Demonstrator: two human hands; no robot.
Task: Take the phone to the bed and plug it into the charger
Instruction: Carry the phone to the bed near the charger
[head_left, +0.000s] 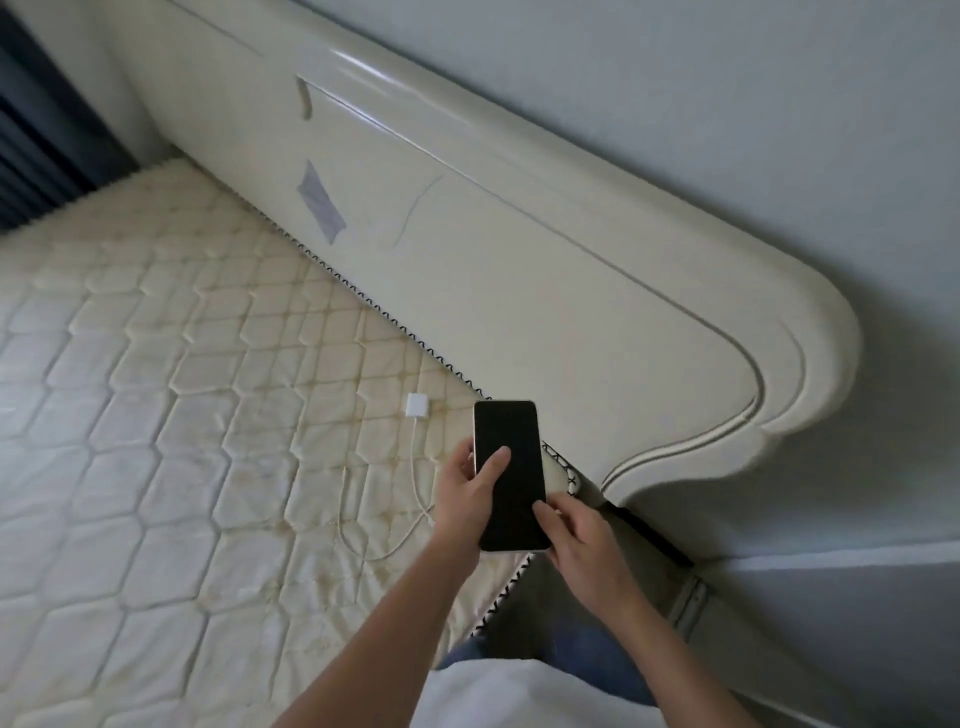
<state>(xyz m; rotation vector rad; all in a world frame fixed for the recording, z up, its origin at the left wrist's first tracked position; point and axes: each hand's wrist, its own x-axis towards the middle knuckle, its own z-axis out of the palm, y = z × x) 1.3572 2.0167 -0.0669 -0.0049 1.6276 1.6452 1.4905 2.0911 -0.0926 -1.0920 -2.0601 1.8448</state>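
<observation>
The person stood at the corner of the bed, holding the phone (510, 475) up over the mattress (156, 415) edge, its dark screen facing upward. The left hand (467, 499) gripped the phone along its left side, fingers wrapped behind it and the thumb lying across the glass. The right hand (582, 540) met the lower right corner of the phone, its fingers (548, 517) closed against that edge; whether they pinched anything else there I could not tell. On the bare quilted mattress, just left of the phone, lay the white charger block (417, 405), with its white cable (384, 519) trailing down in a loop toward the hands. The cable's free end was hidden behind the left hand. The cream headboard (519, 260) ran along the wall behind.
</observation>
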